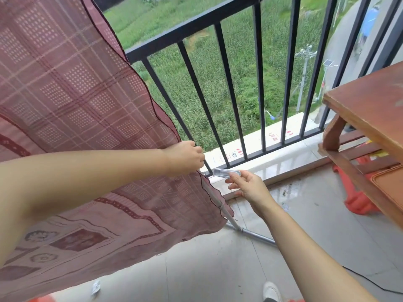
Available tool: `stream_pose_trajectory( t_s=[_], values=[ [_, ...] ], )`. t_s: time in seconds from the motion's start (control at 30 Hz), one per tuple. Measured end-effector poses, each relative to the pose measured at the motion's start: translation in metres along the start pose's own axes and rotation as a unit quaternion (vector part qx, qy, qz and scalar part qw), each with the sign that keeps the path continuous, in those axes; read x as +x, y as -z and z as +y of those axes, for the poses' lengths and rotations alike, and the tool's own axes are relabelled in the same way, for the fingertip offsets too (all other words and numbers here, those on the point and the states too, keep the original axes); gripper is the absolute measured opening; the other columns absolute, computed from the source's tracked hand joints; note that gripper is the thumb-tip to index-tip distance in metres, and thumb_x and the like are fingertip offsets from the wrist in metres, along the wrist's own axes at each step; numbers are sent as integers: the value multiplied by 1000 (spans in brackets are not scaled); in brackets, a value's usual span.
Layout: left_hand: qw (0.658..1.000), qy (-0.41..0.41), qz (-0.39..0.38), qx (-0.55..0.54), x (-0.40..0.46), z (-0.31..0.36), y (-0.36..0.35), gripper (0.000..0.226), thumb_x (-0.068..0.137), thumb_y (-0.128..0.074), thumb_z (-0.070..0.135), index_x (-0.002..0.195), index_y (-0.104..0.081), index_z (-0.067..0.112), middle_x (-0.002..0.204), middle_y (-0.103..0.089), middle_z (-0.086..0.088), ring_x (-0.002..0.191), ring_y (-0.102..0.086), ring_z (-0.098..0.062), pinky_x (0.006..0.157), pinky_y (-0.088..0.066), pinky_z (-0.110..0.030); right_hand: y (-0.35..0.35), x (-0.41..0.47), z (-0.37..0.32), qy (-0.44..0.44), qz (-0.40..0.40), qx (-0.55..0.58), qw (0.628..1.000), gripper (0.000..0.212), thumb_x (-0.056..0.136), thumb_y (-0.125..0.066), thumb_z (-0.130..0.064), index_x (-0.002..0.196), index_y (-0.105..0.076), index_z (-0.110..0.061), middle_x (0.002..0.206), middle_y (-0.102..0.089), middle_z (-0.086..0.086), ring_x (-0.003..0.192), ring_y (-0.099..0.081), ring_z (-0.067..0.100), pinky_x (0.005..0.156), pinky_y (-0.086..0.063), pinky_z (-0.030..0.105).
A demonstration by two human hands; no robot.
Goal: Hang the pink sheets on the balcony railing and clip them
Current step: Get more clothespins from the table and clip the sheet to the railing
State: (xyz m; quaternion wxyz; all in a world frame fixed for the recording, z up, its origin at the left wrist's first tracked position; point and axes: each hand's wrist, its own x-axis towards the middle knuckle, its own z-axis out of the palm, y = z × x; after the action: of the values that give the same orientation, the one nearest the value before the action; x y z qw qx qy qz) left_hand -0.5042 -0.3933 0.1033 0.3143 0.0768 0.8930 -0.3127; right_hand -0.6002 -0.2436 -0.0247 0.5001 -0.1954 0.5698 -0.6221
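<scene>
While pink sheet (72, 101) hangs over railing (196, 29) w/ L hand (185, 158) fisted on its edge near rail base, R hand (246, 186) just beside, pinching clear clip (225, 172).

I see the sheet (72, 110) draped across the left, over a metal rack pole (214, 199), with the railing (220, 83) behind it. Left hand (185, 158) on the sheet's right edge; right hand (248, 188) just right of it, pinching a clip (225, 173) near that edge. Table (370, 110) far right, against the railing. Shoe (271, 292) on the floor at the bottom.
</scene>
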Motion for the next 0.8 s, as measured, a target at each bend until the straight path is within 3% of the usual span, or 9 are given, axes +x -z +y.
stream_pose_trajectory(
  t_s=[0.17,0.3,0.5,0.7,0.8],
  values=[
    [992,79,9,-95,5,-3,10,30,87,-44,-3,111,-56,11,114,-57,-3,108,-53,-24,89,-46,-35,10,0,-9,60,-15,-74,995,9,90,-56,-21,94,-64,-18,79,-68,-6,62,-61,-5,60,-45,17],
    [972,150,11,-183,15,-9,16,20,88,-44,-2,95,-59,10,97,-58,-2,96,-57,-25,76,-54,-39,29,11,-23,116,-11,-142,983,10,89,-57,-16,92,-64,-21,78,-69,-2,62,-64,-5,55,-43,10],
    [949,197,36,-242,21,-13,8,18,87,-48,5,86,-65,13,94,-65,-2,93,-60,-26,65,-51,-35,11,36,-27,147,-57,-158,975,19,87,-59,-11,93,-67,-27,61,-68,-19,62,-64,-6,55,-42,10],
    [958,184,2,-219,21,-9,7,15,90,-50,14,97,-63,13,104,-63,-4,108,-52,-24,82,-53,-44,-23,50,-14,135,-101,-122,978,19,88,-58,-12,105,-66,-18,78,-67,-11,64,-61,-10,56,-40,5],
    [960,179,-3,-213,21,-10,11,18,92,-49,22,99,-62,11,106,-62,-5,110,-50,-24,83,-52,-42,-23,54,-13,124,-105,-122,979,22,89,-59,-18,111,-60,-22,84,-64,-7,71,-58,-2,58,-41,9]
  ],
)
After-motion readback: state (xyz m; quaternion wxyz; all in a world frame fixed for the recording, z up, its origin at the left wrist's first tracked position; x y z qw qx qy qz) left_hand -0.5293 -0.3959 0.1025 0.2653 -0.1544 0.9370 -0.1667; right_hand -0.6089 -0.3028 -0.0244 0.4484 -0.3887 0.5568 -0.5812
